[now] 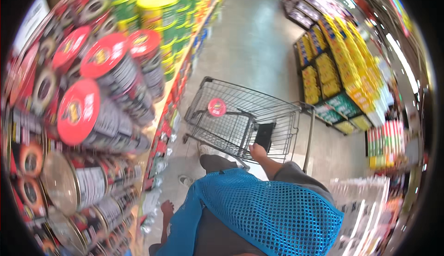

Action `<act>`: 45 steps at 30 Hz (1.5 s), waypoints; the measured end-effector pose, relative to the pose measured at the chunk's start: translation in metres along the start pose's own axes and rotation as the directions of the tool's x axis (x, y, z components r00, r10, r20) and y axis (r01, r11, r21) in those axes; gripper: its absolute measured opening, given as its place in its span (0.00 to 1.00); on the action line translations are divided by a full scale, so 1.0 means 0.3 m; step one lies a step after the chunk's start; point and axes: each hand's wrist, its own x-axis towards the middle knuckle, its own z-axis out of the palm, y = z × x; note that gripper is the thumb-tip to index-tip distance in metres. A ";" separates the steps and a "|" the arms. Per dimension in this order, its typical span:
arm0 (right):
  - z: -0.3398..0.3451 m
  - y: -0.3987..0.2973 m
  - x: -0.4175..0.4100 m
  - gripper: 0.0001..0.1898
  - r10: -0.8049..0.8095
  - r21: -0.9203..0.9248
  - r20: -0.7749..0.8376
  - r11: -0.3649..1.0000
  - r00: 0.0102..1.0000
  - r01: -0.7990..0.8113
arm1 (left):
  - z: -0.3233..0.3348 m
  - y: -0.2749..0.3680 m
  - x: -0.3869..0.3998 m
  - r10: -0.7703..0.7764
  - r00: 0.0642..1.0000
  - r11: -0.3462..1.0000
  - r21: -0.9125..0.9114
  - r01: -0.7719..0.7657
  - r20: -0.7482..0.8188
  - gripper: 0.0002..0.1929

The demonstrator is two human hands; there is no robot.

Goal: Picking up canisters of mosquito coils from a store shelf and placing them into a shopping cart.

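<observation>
My right hand closes on the near side of a wire shopping cart. Inside the basket stands a container with a red round lid. A black flat thing sits by my right hand, towards the cart's handle. My left hand hangs low beside my body, near the shelf edge and touching nothing that I can see; its fingers look bent, but blur hides whether they are shut. A blue mesh vest covers my front.
Shelves of stacked cans with red lids and green tubs with yellow lids line the left. A tiled aisle floor runs ahead. On the right stands a display of yellow packs, with a pale glossy case or stack nearer.
</observation>
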 end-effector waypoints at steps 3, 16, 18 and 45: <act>-0.033 0.216 -0.137 0.28 0.183 -0.016 -0.068 0.983 0.981 -0.185 | 0.065 0.146 0.055 0.125 0.986 0.944 0.292 -0.153 0.112 0.09; -0.052 0.124 -0.024 0.19 0.196 0.220 -0.051 0.959 0.979 -0.180 | 0.694 1.178 0.203 0.508 0.818 0.621 0.542 -0.566 0.272 0.09; -0.068 0.124 -0.031 0.14 0.097 0.309 -0.147 0.950 0.984 -0.047 | 0.813 1.277 0.200 0.559 0.779 0.558 0.565 -0.607 0.285 0.08; -0.071 0.172 0.163 0.17 0.143 0.710 0.098 0.684 0.985 -0.170 | 1.737 1.454 0.700 -0.003 0.963 0.311 0.916 -0.254 0.268 0.72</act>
